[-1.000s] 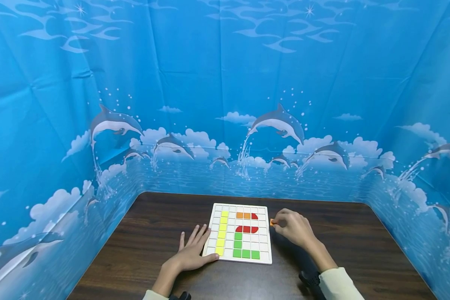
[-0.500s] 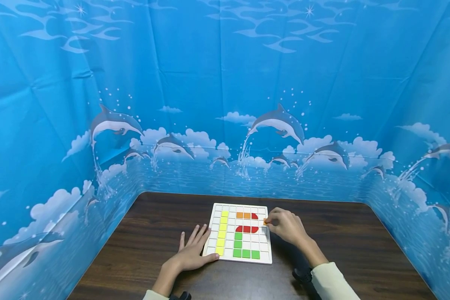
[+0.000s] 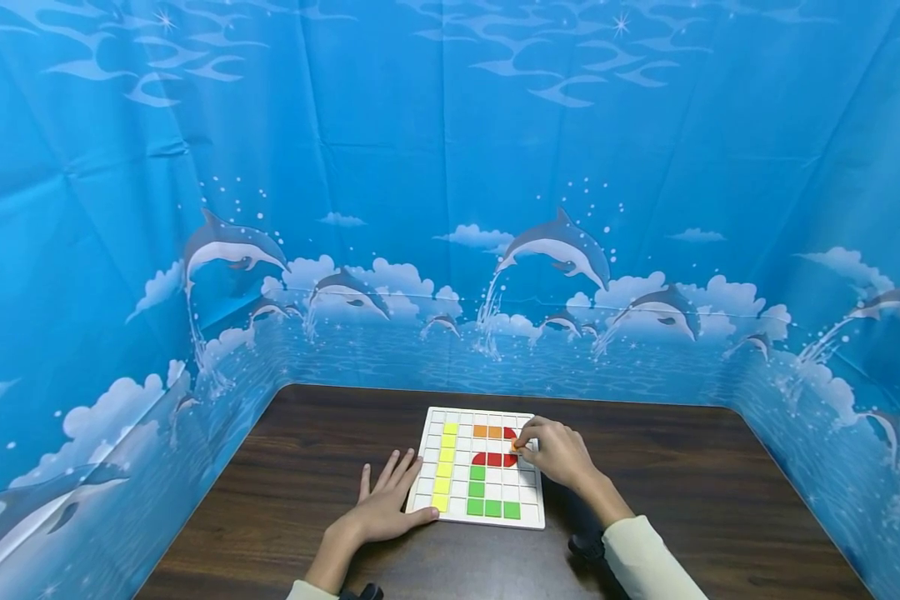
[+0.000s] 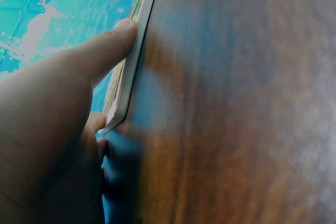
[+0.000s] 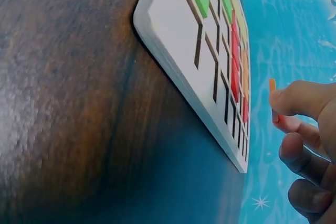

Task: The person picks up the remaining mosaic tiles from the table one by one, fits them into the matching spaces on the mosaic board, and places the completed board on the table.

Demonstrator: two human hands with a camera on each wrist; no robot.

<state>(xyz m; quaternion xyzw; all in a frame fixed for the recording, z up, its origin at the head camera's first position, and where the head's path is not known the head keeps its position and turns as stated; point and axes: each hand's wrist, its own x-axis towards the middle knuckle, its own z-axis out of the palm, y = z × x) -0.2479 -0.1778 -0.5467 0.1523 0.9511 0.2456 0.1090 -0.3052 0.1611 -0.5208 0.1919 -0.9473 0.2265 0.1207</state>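
A white grid board (image 3: 495,492) lies on the dark table with coloured tiles in its cells. Yellow tiles (image 3: 444,469) form a column on its left side, and green tiles (image 3: 476,490) make an L near the front. Red tiles (image 3: 495,459) lie in a row behind the green ones, with orange tiles (image 3: 487,432) farther back. My right hand (image 3: 558,452) pinches a small orange tile (image 5: 272,98) between thumb and finger, above the board's right part. With fingers spread, my left hand (image 3: 382,507) rests at the board's left edge, its thumb on the front left corner.
The dark wooden table (image 3: 285,475) extends to both sides of the board. A blue curtain (image 3: 390,208) printed with dolphins stands around its back and sides. Dark wrist straps sit on both wrists.
My right hand has moved left with the orange tile, from beside the board's right edge to over its cells near the red tiles. The left hand and board have stayed in place.
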